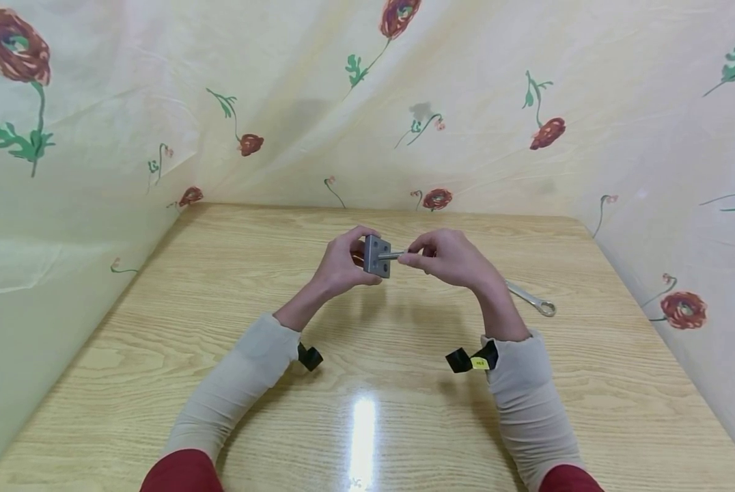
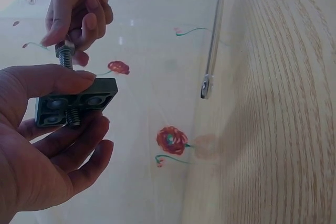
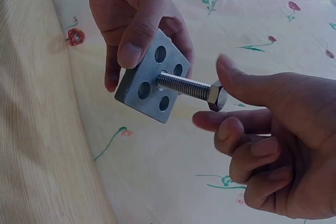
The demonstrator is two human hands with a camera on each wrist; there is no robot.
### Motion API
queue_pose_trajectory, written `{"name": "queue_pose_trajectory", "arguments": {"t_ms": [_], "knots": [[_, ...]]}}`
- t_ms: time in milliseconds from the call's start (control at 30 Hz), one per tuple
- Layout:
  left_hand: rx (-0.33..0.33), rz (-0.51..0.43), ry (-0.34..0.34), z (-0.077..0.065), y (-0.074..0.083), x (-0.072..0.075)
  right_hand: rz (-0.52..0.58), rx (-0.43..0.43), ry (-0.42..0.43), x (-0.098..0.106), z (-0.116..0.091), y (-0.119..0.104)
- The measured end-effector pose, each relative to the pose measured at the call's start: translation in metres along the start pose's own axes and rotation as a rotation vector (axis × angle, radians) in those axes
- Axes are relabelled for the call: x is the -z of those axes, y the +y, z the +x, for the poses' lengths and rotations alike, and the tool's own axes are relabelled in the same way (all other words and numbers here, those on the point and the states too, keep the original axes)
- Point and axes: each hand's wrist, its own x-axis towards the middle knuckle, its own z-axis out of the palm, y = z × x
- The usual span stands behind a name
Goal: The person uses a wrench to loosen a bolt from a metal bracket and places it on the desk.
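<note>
My left hand (image 1: pixel 343 263) grips a square grey metal plate (image 3: pixel 154 80) by its edges, thumb on one side and fingers on the other. Four round holes surround a central one on the plate's face. Through that centre runs a threaded hex bolt (image 3: pixel 184 85); its tip pokes out of the recessed far side in the left wrist view. At the hex head, my right hand (image 1: pixel 447 256) has its thumb on one side and a curled index finger on the other. The plate and bolt are held up above the wooden table (image 1: pixel 232 273).
A combination wrench (image 1: pixel 532 298) lies on the table to the right, partly hidden behind my right forearm. Flower-patterned cloth (image 1: pixel 318 137) hangs around the back and sides. Small black wrist cameras sit at both sleeves.
</note>
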Motion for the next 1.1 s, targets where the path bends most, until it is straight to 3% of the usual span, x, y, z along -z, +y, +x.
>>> {"name": "queue_pose_trajectory", "arguments": {"t_ms": [433,633,1100], "knots": [[0.002,-0.001,0.004,-0.001,0.0022,0.0019,0.035,0.012,0.06,-0.0004,-0.0015,-0.0014],[0.007,-0.001,0.002,-0.0008,0.0004,0.0011,0.036,0.06,0.079,-0.0011,-0.0013,-0.0025],[0.002,-0.008,0.006,0.0,0.0001,0.0011,0.04,0.026,0.056,-0.0007,-0.0009,-0.0009]]}}
